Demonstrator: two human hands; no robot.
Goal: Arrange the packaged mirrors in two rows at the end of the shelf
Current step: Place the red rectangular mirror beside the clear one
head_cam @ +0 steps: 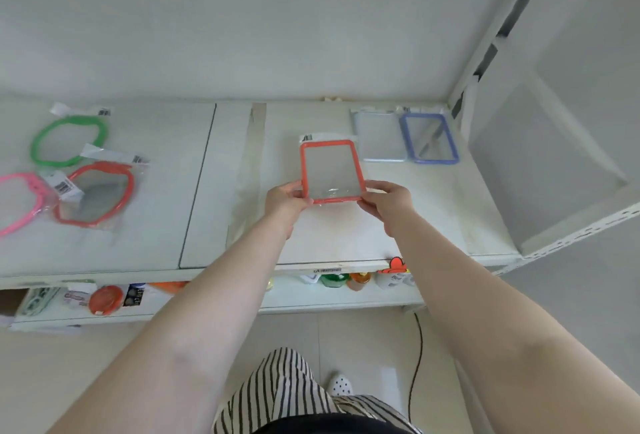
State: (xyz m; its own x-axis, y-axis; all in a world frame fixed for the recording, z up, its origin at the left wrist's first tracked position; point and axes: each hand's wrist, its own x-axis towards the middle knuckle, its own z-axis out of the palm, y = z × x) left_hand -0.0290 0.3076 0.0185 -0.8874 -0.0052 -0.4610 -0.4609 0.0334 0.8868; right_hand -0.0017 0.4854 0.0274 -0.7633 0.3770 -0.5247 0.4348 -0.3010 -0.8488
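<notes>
Seen from the head camera, both forearms reach straight out over the white shelf (398,225). The left hand (285,199) and right hand (389,203) each pinch a near corner of the orange rectangular mirror (331,170), thumbs on top, holding it left of the pale blue mirror (377,137) and purple mirror (429,138) lying side by side at the shelf's right end. Far left lie the green (67,140), pink (20,203) and red wavy mirrors (95,192) in plastic packaging. A lower shelf (311,298) holds small goods.
</notes>
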